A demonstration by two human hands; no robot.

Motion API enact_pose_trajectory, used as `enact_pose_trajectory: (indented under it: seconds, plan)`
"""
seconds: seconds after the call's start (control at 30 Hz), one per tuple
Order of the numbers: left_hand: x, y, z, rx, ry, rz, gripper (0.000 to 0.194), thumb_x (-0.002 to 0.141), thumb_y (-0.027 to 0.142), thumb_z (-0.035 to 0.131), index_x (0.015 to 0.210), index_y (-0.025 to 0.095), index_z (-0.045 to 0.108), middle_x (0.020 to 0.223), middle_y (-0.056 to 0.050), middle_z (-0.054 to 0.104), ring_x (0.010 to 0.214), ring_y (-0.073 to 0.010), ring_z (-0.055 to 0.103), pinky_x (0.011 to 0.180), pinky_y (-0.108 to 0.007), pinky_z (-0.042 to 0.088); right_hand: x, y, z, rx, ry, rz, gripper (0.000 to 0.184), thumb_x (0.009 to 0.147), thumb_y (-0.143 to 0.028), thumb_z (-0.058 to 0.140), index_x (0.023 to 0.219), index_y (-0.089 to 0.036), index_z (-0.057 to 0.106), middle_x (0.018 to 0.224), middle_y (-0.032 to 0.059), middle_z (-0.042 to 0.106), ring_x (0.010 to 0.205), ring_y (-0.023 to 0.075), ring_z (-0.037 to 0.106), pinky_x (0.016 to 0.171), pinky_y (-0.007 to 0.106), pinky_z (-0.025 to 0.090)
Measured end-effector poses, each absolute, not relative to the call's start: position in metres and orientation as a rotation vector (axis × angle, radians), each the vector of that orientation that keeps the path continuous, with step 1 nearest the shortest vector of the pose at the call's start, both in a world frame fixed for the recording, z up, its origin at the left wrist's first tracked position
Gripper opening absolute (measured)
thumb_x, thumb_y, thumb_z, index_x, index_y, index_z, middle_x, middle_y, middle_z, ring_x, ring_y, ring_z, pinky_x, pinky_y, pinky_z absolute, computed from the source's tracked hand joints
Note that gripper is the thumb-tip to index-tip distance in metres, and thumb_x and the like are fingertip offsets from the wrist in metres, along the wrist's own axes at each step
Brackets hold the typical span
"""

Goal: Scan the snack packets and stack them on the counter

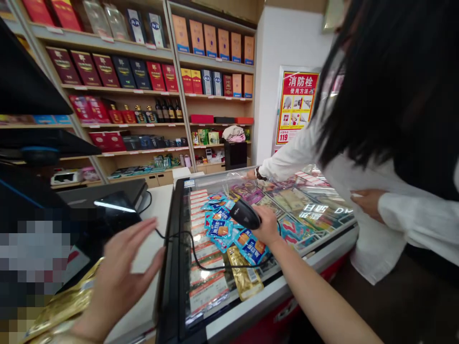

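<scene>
My right hand [267, 227] grips a black handheld barcode scanner [245, 214], holding it above a pile of blue snack packets [222, 229]. A black cable [201, 253] runs from the scanner across the display freezer's glass top [211, 286]. Below the scanner lies a gold packet [244, 274]. My left hand [122, 277] hangs open over the white counter [150, 229], touching nothing I can see. A second gold packet [60, 306] lies just below and left of it. I cannot tell whether the packets lie on or under the glass.
A person in white sleeves [405, 210] stands beyond the freezer at right, one hand on its far edge. A black card terminal [116, 210] stands on the counter. Shelves of boxed liquor [114, 71] fill the back wall. A pixelated patch covers the lower left.
</scene>
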State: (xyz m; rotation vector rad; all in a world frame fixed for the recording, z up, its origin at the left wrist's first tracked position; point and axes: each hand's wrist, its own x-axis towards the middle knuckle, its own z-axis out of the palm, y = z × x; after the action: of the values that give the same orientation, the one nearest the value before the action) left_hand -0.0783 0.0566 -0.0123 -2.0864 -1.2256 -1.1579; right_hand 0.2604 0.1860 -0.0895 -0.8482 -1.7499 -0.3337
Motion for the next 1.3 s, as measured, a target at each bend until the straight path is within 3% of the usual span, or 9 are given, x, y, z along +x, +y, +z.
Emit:
enact_pose_trajectory:
  seconds: [0.2, 0.37, 0.57, 0.67, 0.8, 0.97, 1.07, 1.17, 1.3]
  plan:
    - [0.004, 0.139, -0.056, -2.504, -1.253, -0.646, 0.051, 0.084, 0.019, 0.054, 0.136, 0.023, 0.055, 0.142, -0.012, 0.056, 0.131, -0.0255, 0.052, 0.11, -0.049, 0.04, 0.26, 0.187, -0.091, -0.851, -1.784, -0.298, 0.028, 0.076, -0.027, 0.058, 0.1, -0.018, 0.068, 0.083, 0.0085, 0.069, 0.076, 0.0232, 0.063, 0.069, 0.033, 0.046]
    - [0.022, 0.164, -0.072, -2.624, -1.629, -0.219, 0.074, 0.071, 0.002, 0.047, 0.142, 0.02, 0.049, 0.155, -0.013, 0.04, 0.146, -0.027, 0.033, 0.119, -0.057, 0.024, 0.258, 0.188, -0.093, -0.847, -1.788, -0.242, 0.027, 0.078, -0.031, 0.061, 0.099, -0.017, 0.068, 0.083, 0.0088, 0.07, 0.077, 0.0236, 0.064, 0.073, 0.034, 0.048]
    - [0.015, 0.172, -0.075, -2.704, -1.651, -0.352, 0.071, 0.07, -0.001, 0.045, 0.135, 0.024, 0.059, 0.152, -0.009, 0.046, 0.14, -0.0243, 0.043, 0.116, -0.044, 0.036, 0.258, 0.188, -0.093, -0.863, -1.775, -0.249, 0.028, 0.078, -0.032, 0.06, 0.1, -0.018, 0.069, 0.082, 0.0085, 0.07, 0.077, 0.0243, 0.064, 0.073, 0.036, 0.049]
    - [0.012, 0.171, -0.076, -2.708, -1.622, -0.421, 0.063, 0.072, 0.002, 0.047, 0.13, 0.022, 0.062, 0.148, -0.009, 0.05, 0.136, -0.0247, 0.048, 0.115, -0.044, 0.037, 0.258, 0.188, -0.092, -0.846, -1.759, -0.241, 0.028, 0.077, -0.031, 0.059, 0.099, -0.018, 0.069, 0.083, 0.0089, 0.071, 0.076, 0.0242, 0.065, 0.073, 0.036, 0.049]
    - [0.013, 0.17, -0.076, -2.699, -1.64, -0.638, 0.048, 0.082, 0.014, 0.043, 0.123, 0.017, 0.065, 0.133, -0.013, 0.063, 0.124, -0.0253, 0.057, 0.111, -0.043, 0.041, 0.257, 0.188, -0.091, -0.855, -1.749, -0.237, 0.026, 0.077, -0.031, 0.059, 0.097, -0.018, 0.069, 0.082, 0.0097, 0.071, 0.075, 0.0241, 0.065, 0.073, 0.036, 0.05]
    - [0.02, 0.171, -0.071, -2.468, -1.849, -1.141, 0.034, 0.087, 0.03, 0.045, 0.11, 0.021, 0.068, 0.108, -0.011, 0.072, 0.101, -0.026, 0.067, 0.095, -0.041, 0.052, 0.258, 0.188, -0.089, -0.87, -1.753, -0.216, 0.027, 0.076, -0.031, 0.06, 0.097, -0.018, 0.069, 0.081, 0.0088, 0.071, 0.075, 0.0235, 0.065, 0.073, 0.035, 0.05]
    - [0.029, 0.168, -0.066, -2.199, -2.023, -1.724, 0.031, 0.086, 0.035, 0.048, 0.106, 0.021, 0.066, 0.099, -0.009, 0.072, 0.079, -0.0227, 0.069, 0.073, -0.037, 0.058, 0.258, 0.187, -0.088, -0.869, -1.744, -0.194, 0.027, 0.077, -0.031, 0.06, 0.098, -0.019, 0.069, 0.08, 0.0084, 0.07, 0.076, 0.0238, 0.065, 0.072, 0.035, 0.05]
    - [0.04, 0.161, -0.063, -1.9, -2.13, -2.261, 0.035, 0.081, 0.04, 0.056, 0.109, 0.02, 0.061, 0.088, -0.005, 0.069, 0.058, -0.0178, 0.064, 0.053, -0.032, 0.055, 0.259, 0.186, -0.087, -0.849, -1.733, -0.178, 0.027, 0.077, -0.029, 0.059, 0.1, -0.019, 0.069, 0.082, 0.0085, 0.07, 0.077, 0.024, 0.065, 0.072, 0.035, 0.05]
    - [0.046, 0.153, -0.06, -1.638, -2.089, -2.558, 0.044, 0.066, 0.037, 0.073, 0.103, 0.019, 0.057, 0.083, -0.004, 0.068, 0.065, -0.017, 0.065, 0.055, -0.028, 0.053, 0.261, 0.186, -0.087, -0.853, -1.736, -0.174, 0.027, 0.077, -0.03, 0.059, 0.1, -0.019, 0.068, 0.085, 0.009, 0.071, 0.079, 0.0245, 0.065, 0.074, 0.036, 0.051]
